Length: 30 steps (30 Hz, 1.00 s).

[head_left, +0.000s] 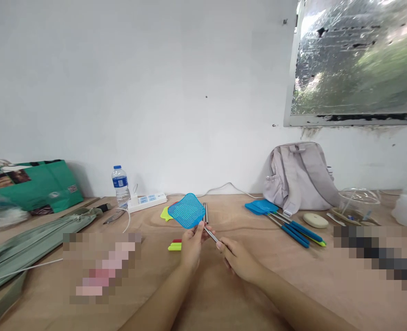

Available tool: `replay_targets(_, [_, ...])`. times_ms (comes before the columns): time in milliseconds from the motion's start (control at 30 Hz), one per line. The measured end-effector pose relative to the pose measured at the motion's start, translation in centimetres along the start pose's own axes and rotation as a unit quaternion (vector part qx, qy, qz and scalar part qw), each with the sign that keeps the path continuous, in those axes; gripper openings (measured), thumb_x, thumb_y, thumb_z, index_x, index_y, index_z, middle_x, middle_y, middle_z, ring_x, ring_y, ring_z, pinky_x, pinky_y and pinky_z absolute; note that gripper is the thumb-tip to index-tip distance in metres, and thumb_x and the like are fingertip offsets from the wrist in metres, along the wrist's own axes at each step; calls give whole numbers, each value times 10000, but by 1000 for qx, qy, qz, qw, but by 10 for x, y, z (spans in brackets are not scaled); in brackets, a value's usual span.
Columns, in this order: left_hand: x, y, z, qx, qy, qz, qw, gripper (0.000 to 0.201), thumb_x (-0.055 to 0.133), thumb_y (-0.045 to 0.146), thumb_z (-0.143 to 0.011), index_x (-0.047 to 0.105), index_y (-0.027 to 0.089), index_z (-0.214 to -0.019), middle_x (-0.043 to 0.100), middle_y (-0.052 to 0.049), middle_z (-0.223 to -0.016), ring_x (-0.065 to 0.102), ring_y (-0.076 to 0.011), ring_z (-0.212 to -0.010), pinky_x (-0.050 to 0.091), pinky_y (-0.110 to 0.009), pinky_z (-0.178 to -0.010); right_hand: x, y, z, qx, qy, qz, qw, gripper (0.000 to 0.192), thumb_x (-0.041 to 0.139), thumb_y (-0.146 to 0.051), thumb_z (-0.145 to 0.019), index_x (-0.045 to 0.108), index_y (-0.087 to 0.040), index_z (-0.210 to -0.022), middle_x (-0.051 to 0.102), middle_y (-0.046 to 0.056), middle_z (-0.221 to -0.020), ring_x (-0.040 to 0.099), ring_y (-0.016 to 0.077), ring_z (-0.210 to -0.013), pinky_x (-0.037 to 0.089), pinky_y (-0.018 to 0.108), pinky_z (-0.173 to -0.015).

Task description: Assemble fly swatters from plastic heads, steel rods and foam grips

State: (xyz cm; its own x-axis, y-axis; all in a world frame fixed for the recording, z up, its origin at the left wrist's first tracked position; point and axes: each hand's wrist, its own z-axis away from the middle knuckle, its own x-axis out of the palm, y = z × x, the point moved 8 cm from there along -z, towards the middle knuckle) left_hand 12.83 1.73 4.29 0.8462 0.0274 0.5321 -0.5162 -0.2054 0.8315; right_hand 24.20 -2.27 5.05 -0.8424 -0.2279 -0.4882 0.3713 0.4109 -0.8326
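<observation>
While the left hand pinches the swatter where its blue head meets the steel rod, the right hand pinches the rod's lower end, both above the tabletop. It looks light, with a floppy mesh and a slick rod, so the neck seems the best hold. Beyond lie 2 blue-handled swatters and a backpack.

Your left hand and right hand hold a fly swatter with a perforated blue plastic head and glossy metal rod above the matt plywood table; at 2 o'clock sits a soft cloth backpack.
</observation>
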Motion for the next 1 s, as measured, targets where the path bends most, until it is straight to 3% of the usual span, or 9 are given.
replay_targets(367, [-7, 8, -8, -2, 11, -36, 999, 365, 688, 403, -559, 553, 120, -747, 605, 1, -627, 608, -148, -536, 485, -266, -533, -1, -1, -2, -29, 10, 70, 997, 405, 224, -481, -862, 374, -199, -613, 414, -47, -492, 368, 89, -468, 220, 216, -467])
replay_targets(767, [-69, 49, -37, 77, 150, 7, 986, 180, 624, 273, -670, 526, 131, -721, 578, 24, -591, 578, -103, -503, 492, -254, -544, -8, 12, -5, -37, -12, 234, 971, 393, 286, -464, -852, 572, -210, -760, 608, 25, -702, 496, 129, -606, 263, 223, -529])
replay_targets(1000, [-67, 55, -36, 101, 161, 10, 982, 128, 572, 245, -717, 525, 125, -722, 589, 15, -597, 595, -122, -521, 507, -293, -585, -30, 19, -10, -26, -9, 230, 973, 411, 326, -502, -828, 623, -231, -913, 651, 57, -885, 557, 190, -789, 351, 266, -670])
